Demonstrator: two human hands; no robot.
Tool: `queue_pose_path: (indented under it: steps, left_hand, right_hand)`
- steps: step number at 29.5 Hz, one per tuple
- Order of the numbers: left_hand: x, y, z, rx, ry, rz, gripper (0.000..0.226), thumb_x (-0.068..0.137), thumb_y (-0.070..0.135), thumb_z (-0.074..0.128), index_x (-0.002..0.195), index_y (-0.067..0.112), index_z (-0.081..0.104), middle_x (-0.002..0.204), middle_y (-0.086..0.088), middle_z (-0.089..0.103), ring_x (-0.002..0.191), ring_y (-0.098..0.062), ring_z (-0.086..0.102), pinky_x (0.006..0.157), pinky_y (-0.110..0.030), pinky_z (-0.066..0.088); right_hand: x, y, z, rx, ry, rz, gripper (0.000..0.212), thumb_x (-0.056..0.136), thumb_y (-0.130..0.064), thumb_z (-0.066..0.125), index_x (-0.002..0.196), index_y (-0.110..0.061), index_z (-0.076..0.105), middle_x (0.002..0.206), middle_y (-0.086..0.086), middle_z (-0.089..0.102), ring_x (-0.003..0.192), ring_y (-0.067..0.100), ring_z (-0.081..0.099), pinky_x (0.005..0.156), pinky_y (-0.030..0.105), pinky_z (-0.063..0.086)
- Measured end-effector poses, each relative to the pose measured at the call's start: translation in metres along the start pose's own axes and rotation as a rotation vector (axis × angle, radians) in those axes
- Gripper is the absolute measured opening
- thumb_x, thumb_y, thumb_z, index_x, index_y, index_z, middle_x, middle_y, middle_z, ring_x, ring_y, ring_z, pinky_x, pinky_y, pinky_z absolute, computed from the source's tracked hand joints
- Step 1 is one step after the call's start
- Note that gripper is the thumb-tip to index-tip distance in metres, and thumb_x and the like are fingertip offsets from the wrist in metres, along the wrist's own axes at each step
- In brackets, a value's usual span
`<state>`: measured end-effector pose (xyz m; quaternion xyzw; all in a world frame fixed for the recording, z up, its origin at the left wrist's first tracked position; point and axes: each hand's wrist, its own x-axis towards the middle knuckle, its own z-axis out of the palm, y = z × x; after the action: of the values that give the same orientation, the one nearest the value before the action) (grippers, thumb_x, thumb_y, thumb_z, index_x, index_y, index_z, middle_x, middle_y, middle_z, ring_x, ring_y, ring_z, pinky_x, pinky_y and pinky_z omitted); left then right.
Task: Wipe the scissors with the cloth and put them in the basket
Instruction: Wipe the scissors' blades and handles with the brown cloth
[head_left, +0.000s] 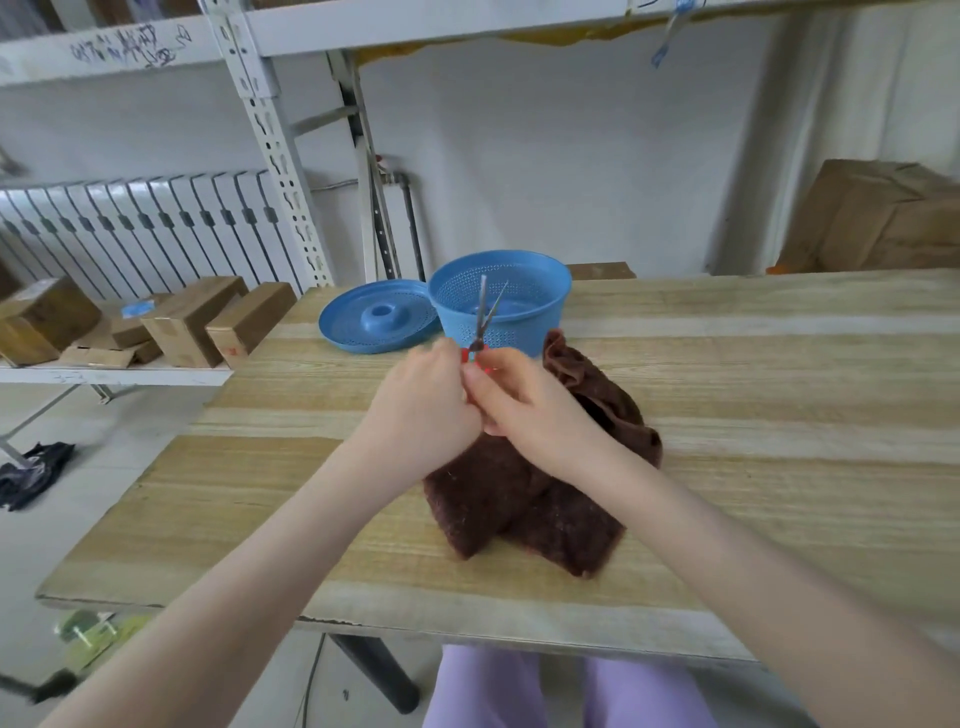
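A crumpled brown fuzzy cloth (519, 509) lies on the pale wooden table (727, 467). Above it, left hand (421, 405) and right hand (524, 410) pinch red-handled metal scissors (483, 317), 2 blades parted, before the blue perforated plastic basket (540, 312). Far-left shelf-beam scrawl (124, 47) is unreadable.

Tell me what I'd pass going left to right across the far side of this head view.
Small cardboard boxes → blue lid → blue basket → large cardboard box. Left hand, right hand, scissors and cloth overlap mid-table, so they are left out.
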<state>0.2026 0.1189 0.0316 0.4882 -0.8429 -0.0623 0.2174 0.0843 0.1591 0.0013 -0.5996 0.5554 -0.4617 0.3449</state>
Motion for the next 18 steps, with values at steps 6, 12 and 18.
queue_pose_path:
  steps: [6,12,18]
  left_hand:
    - [-0.008,0.017,-0.005,-0.447,-0.273,0.141,0.016,0.084,0.007,0.063,0.098,0.000,0.065,0.092,-0.012,0.067,0.087,-0.022,0.063,0.081,-0.038,0.049]
    - [0.005,-0.005,-0.001,-0.249,0.062,-0.221,0.047,0.086,0.044,0.065,0.121,0.013,0.058,0.114,-0.003,0.057,0.106,-0.017,0.054,0.092,-0.031,0.044]
    - [0.009,-0.009,0.025,-0.832,-0.276,-0.380,0.039,0.087,0.040,0.068,0.072,0.005,0.059,0.057,-0.003,0.054,0.044,-0.015,0.052,0.044,-0.019,0.038]
  right_hand:
    - [0.003,0.006,-0.015,0.286,0.157,-0.019,0.029,0.102,-0.010,0.044,0.084,-0.009,0.067,0.061,-0.009,0.061,0.054,0.000,0.055,0.052,0.016,0.041]
    - [0.006,0.017,-0.029,0.462,0.138,0.202,0.034,0.105,-0.014,0.034,0.099,-0.006,0.066,0.076,0.006,0.074,0.063,0.013,0.071,0.053,0.018,0.052]
    - [0.006,0.026,-0.034,0.076,0.069,0.104,0.030,0.102,-0.020,0.048,0.095,0.000,0.070,0.075,0.007,0.073,0.070,0.020,0.072,0.065,0.034,0.059]
